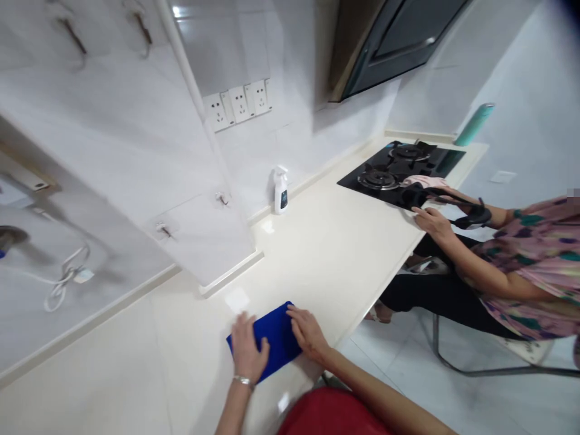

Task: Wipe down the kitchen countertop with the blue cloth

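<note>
A flat, deep-blue rectangular piece (275, 339), which looks like a folded cloth, lies on the pale countertop (333, 254) in front of me. My left hand (248, 350), with a silver bracelet at its wrist, rests on the piece's left end, its fingers stretched out and slightly blurred. At the right end, my right hand (310, 333) lies over the edge with its fingers extended flat. Neither hand is closed around anything. Parts of the blue piece are hidden beneath both palms.
A white spray bottle (281, 192) stands against the wall below the sockets (239, 104). Farther right are a black gas hob (385, 172) and a turquoise cylinder (473, 125). A seated co-worker (489, 266) handles a dark strapped object (471, 211) beside the hob. A wall corner (226, 275) juts onto the counter.
</note>
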Available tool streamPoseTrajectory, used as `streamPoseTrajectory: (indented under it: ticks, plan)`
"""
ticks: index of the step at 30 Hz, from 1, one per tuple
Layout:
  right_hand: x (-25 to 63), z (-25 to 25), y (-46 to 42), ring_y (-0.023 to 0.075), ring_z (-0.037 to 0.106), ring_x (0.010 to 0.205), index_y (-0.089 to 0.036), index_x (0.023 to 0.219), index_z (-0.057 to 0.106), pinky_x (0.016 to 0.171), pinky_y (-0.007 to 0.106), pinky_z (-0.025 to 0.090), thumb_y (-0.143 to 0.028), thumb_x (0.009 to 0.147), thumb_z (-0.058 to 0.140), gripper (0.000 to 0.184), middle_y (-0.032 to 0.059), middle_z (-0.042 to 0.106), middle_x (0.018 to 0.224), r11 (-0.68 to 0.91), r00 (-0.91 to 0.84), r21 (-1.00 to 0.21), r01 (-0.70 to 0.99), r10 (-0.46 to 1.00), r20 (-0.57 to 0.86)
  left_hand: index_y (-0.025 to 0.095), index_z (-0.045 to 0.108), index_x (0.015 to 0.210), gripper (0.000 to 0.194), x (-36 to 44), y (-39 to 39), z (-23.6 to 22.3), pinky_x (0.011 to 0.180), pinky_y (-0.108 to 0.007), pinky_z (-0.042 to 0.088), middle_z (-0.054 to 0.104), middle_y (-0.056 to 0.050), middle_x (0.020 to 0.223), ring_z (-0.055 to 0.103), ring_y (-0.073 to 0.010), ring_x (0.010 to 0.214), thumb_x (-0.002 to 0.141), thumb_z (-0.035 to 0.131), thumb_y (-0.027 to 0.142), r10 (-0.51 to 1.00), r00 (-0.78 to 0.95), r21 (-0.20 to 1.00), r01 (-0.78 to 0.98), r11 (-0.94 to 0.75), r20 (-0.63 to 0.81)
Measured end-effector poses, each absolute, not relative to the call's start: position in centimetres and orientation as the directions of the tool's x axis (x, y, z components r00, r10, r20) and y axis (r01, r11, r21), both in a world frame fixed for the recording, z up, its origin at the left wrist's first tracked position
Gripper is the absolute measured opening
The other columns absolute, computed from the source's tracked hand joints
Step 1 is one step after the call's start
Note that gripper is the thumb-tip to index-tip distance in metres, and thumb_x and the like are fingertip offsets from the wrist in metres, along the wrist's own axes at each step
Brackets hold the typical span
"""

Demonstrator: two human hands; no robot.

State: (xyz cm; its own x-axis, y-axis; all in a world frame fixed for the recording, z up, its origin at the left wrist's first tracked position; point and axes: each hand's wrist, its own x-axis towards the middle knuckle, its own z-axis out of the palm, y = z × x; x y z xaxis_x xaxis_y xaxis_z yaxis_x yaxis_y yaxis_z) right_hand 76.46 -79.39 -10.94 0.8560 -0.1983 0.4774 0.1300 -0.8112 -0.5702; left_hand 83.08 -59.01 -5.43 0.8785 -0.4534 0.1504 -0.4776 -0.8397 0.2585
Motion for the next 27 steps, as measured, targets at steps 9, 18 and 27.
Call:
streamPoseTrajectory:
  ticks: [9,18,27]
  plan:
    - [74.5,-13.8,-85.8,0.0262,0.056,0.115,-0.023,0.122,0.058,0.099,0.051,0.047,-0.021,0.096,0.039,0.032,0.0097,0.061,0.128,-0.803,0.799,-0.591,0.078,-0.304,0.519,0.044,0.027,0.15,0.065,79.0,-62.5,-8.4,0.118,-0.07,0.02,0.024,0.001,0.164,0.019,-0.0365,0.151,0.089,0.05,0.049,-0.596,0.793,0.225,-0.608,-0.762,0.124]
    - [74.3,-13.9,-85.8,0.0273,0.054,0.116,-0.02,0.122,0.058,0.099,0.049,0.046,-0.018,0.091,0.042,0.035,0.0109,0.059,0.13,-0.851,0.845,-0.525,0.023,-0.264,0.465,0.041,0.039,0.147,0.056,79.7,-53.8,-6.8,0.121,-0.066,0.011,0.029,-0.001,0.163,0.014,-0.0347,0.152,0.091,0.045,0.045,-0.291,0.956,0.196,-0.291,-0.936,0.031]
    - [74.8,-12.9,-85.2,0.0268,0.053,0.118,-0.02,0.123,0.058,0.101,0.05,0.046,-0.01,0.087,0.04,0.042,0.0109,0.059,0.131,-0.841,0.857,-0.54,-0.008,-0.284,0.429,0.033,0.034,0.15,0.059,86.6,-47.2,-6.1,0.116,-0.067,0.021,0.029,-0.007,0.163,0.022,-0.0378,0.15,0.093,0.031,0.049,-0.008,0.998,-0.013,-0.007,-1.0,0.068]
